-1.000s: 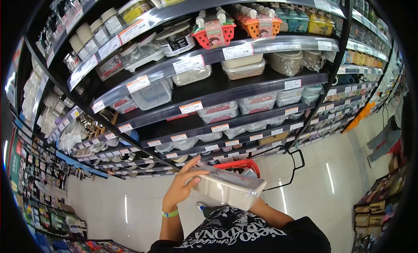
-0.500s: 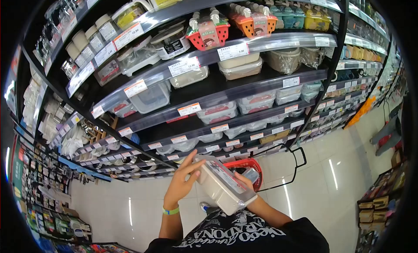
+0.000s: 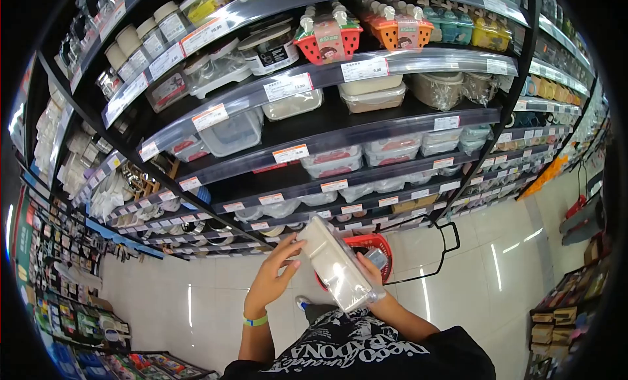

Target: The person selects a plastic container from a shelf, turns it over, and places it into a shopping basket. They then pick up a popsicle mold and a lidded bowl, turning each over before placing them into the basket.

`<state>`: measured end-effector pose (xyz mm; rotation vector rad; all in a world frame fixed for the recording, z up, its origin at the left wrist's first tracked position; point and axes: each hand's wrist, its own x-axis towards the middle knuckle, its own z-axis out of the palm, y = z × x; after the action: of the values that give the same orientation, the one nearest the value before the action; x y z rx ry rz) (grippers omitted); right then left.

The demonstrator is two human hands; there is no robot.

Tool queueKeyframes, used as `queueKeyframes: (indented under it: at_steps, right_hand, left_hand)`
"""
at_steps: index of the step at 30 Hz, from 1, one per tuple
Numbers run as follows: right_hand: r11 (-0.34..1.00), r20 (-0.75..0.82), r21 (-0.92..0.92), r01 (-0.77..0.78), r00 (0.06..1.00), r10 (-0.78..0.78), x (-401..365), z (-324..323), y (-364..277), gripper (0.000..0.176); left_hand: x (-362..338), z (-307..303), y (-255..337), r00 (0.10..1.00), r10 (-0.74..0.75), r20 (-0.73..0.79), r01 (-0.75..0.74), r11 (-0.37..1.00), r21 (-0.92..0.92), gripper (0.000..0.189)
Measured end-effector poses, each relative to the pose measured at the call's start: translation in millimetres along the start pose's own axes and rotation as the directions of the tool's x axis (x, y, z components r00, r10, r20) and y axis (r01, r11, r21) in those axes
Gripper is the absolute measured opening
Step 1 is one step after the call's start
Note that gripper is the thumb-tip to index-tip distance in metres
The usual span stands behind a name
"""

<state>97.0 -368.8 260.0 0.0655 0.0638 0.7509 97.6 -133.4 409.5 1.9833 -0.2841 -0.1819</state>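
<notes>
Shelves (image 3: pixel 261 174) hold lidded containers (image 3: pixel 331 160); tiled floor (image 3: pixel 458 275) carries red basket (image 3: pixel 387 249).

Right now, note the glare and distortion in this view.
Head view: shelves bow outward, with black corners; ceiling lights leave white streaks on the floor; bright glare spots the box; the far-right shelf goods look small and soft.

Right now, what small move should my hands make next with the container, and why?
Probably close the left hand more firmly on the beige, rectangular plastic container with clear lid: its fingers are spread loosely by one edge, the container is tilted, and the right hand seems to bear most of its weight.
</notes>
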Motion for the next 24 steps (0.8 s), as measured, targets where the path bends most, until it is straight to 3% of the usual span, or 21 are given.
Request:
queueKeyframes:
  at_steps: [3, 6, 7, 10, 14, 18, 21, 24]
  right_hand:
    - [0.988, -0.156, -0.096, 0.124, 0.978, -0.138, -5.4, 19.1, 6.6, 0.054]
    - [0.977, -0.22, -0.188, 0.098, 0.966, -0.139, -4.6, 14.1, 6.7, 0.049]
    - [0.982, -0.188, -0.114, 0.149, 0.968, -0.168, 1.0, 13.7, 9.3, 0.046]
    - [0.954, -0.125, -0.243, 0.175, 0.97, -0.21, -3.6, 24.4, 16.5, 0.047]
    - [0.944, -0.046, -0.277, 0.176, 0.979, -0.197, -5.3, 14.0, 18.2, 0.051]
    - [0.944, -0.085, -0.282, 0.173, 0.975, -0.204, -8.8, 9.8, 18.5, 0.054]
    - [0.925, -0.096, -0.34, 0.168, 0.973, -0.212, -6.5, 6.8, 17.6, 0.056]
    - [0.898, -0.112, -0.42, 0.135, 0.974, -0.199, -4.4, 2.1, 19.8, 0.058]
  left_hand:
    - [-7.0, 6.4, 0.5, 0.999, -0.032, 0.004, 0.032, 0.986, -0.164, 0.044]
    - [-7.7, 3.0, -3.8, 0.989, -0.081, 0.121, 0.099, 0.984, -0.148, 0.046]
    - [-7.1, 1.0, -4.6, 0.984, -0.075, 0.162, 0.095, 0.988, -0.121, 0.048]
    - [-5.8, -2.7, -3.8, 0.962, -0.057, 0.266, 0.075, 0.995, -0.058, 0.053]
    - [-6.2, -4.6, -4.4, 0.949, 0.006, 0.316, -0.001, 1.0, -0.014, 0.058]
    - [-6.6, -7.6, 1.1, 0.944, 0.054, 0.327, -0.051, 0.999, -0.017, 0.063]
    - [-8.1, -9.4, 13.3, 0.959, 0.021, 0.283, -0.047, 0.995, 0.084, 0.067]
    - [-8.5, -5.7, 9.9, 0.96, 0.023, 0.279, -0.112, 0.945, 0.307, 0.07]
